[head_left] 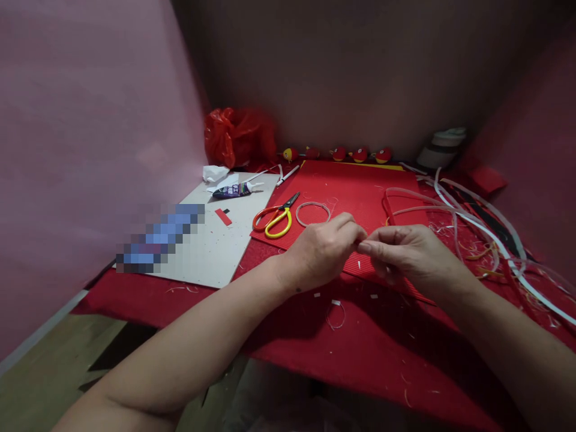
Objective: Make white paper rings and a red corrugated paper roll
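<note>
Over the near part of a ribbed red sheet [360, 186], my left hand [321, 249] and my right hand [400, 252] meet at the fingertips. Both are closed in a pinch; what lies between the fingers is too small to make out. Scissors [279, 217] with one red and one yellow handle lie left of my left hand, their blades pointing away. Just beyond that hand is a thin pale ring [297, 214]. A smaller thin loop [344, 316] rests on the red cloth below my hands, with small white bits around it.
On a grey board [211, 252] at left are a glue tube [231, 190], crumpled paper [215, 173] and a blurred blue object [162, 237]. Behind stand a red plastic bag [238, 135] and several small red figures [359, 155]. Strips [490, 240] tangle at right.
</note>
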`<state>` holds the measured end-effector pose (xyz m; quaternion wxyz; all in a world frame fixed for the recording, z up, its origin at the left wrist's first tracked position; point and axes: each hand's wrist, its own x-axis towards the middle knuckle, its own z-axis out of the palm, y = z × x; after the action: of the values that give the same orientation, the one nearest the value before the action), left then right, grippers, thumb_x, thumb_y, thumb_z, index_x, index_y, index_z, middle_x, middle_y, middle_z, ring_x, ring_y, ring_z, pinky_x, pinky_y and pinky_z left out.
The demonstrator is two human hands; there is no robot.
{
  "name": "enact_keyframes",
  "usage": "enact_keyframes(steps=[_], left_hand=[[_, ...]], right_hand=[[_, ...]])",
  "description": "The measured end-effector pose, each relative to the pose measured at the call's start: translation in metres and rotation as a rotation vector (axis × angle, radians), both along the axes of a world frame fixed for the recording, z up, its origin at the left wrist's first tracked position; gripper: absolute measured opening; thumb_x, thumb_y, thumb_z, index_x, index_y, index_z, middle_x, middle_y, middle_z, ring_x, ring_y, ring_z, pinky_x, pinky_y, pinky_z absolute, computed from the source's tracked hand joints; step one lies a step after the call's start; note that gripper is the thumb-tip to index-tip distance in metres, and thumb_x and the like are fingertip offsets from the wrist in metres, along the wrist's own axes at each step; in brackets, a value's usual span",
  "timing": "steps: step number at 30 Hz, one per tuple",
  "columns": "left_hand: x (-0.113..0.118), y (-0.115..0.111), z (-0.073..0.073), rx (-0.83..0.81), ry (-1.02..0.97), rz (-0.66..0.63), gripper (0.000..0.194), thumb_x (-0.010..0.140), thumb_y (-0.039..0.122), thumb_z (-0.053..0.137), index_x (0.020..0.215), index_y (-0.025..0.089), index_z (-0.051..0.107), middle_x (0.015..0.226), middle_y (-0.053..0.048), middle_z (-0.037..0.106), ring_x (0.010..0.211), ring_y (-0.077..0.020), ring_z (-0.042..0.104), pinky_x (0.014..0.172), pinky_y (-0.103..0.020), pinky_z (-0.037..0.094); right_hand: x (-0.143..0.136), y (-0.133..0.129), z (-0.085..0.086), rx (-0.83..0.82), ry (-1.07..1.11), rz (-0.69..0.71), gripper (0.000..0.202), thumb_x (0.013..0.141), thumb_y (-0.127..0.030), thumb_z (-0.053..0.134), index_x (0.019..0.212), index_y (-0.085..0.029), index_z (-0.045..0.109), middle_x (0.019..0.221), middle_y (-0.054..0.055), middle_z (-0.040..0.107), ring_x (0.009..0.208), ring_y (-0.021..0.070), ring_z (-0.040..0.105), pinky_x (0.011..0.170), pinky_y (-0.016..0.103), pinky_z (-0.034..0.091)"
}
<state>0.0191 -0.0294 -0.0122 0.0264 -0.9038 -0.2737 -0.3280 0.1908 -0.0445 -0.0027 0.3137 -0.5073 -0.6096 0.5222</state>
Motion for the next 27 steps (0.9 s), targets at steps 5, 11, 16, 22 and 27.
enact_keyframes(steps=[5, 11, 16, 22, 27], left_hand=[[0.002, 0.003, 0.002, -0.347, -0.351, -0.172, 0.006, 0.077, 0.006, 0.054, 0.080, 0.010, 0.057, 0.071, -0.001, 0.056, 0.058, -0.0044, 0.053, 0.056, -0.015, 0.047], [0.003, 0.001, 0.001, -0.369, -0.402, -0.188, 0.003, 0.078, 0.011, 0.055, 0.078, 0.010, 0.058, 0.067, 0.000, 0.055, 0.055, -0.0040, 0.053, 0.053, -0.015, 0.046], [0.001, 0.002, -0.002, -0.190, -0.269, -0.112, 0.007, 0.079, 0.008, 0.051, 0.077, 0.012, 0.057, 0.067, -0.001, 0.059, 0.062, -0.0064, 0.055, 0.059, -0.017, 0.046], [-0.001, 0.007, -0.012, -0.025, -0.045, -0.027, 0.009, 0.083, 0.013, 0.046, 0.081, 0.012, 0.055, 0.077, -0.003, 0.061, 0.066, -0.0083, 0.055, 0.059, -0.018, 0.046], [-0.001, 0.005, -0.010, 0.061, 0.127, 0.030, 0.016, 0.087, 0.014, 0.039, 0.082, 0.011, 0.054, 0.078, -0.005, 0.059, 0.065, -0.0089, 0.055, 0.054, -0.019, 0.045]], right_hand=[[0.008, 0.002, 0.001, -0.010, 0.109, 0.083, 0.024, 0.070, -0.040, 0.065, 0.065, -0.017, 0.059, 0.046, -0.003, 0.053, 0.037, 0.0054, 0.044, 0.037, 0.018, 0.031], [0.012, 0.003, 0.001, -0.046, 0.110, 0.105, 0.024, 0.070, -0.040, 0.064, 0.071, -0.017, 0.060, 0.048, -0.002, 0.055, 0.037, 0.0054, 0.046, 0.037, 0.017, 0.033], [0.010, 0.005, 0.004, -0.056, 0.003, 0.074, 0.034, 0.068, -0.045, 0.064, 0.055, -0.014, 0.055, 0.044, -0.001, 0.054, 0.034, 0.0046, 0.043, 0.035, 0.018, 0.029], [0.007, 0.003, 0.007, -0.067, -0.140, 0.050, 0.036, 0.066, -0.045, 0.065, 0.050, -0.015, 0.053, 0.041, 0.000, 0.053, 0.034, 0.0057, 0.044, 0.036, 0.019, 0.031], [0.005, 0.001, 0.008, -0.066, -0.163, 0.076, 0.037, 0.069, -0.046, 0.063, 0.051, -0.015, 0.052, 0.042, 0.000, 0.052, 0.035, 0.0055, 0.043, 0.037, 0.019, 0.030]])
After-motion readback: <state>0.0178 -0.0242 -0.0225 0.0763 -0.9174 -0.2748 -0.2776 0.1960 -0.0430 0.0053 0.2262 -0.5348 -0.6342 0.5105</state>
